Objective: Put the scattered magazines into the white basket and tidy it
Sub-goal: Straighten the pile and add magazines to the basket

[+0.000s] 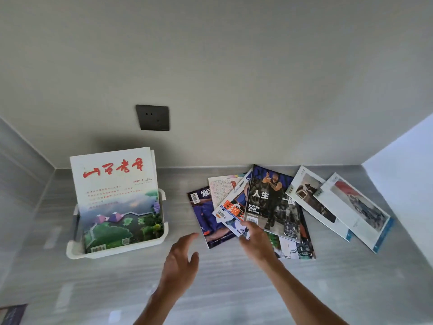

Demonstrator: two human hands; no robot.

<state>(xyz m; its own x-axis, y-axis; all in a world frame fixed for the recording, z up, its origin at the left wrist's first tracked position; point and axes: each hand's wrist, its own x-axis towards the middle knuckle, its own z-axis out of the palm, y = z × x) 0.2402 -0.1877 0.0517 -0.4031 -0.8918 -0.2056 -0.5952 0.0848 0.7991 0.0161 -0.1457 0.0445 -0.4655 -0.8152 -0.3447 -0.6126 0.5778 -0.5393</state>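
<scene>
A white basket (118, 250) stands at the left of the grey counter. Upright in it leans a white magazine with red lettering and a lake picture (114, 195). To the right lies a fanned pile: a purple magazine (205, 219), a blue-and-white one (230, 207), a dark basketball magazine (273, 202) on top, and two white magazines (314, 200) (356, 209) further right. My right hand (254, 240) rests on the near edge of the pile, fingers on the blue-and-white and dark covers; whether it grips one is unclear. My left hand (181, 259) hovers with fingers apart between basket and pile.
A dark wall socket (152, 117) sits on the back wall above the basket. Walls close the counter at the left and right. A dark object (11, 314) shows at the bottom left corner.
</scene>
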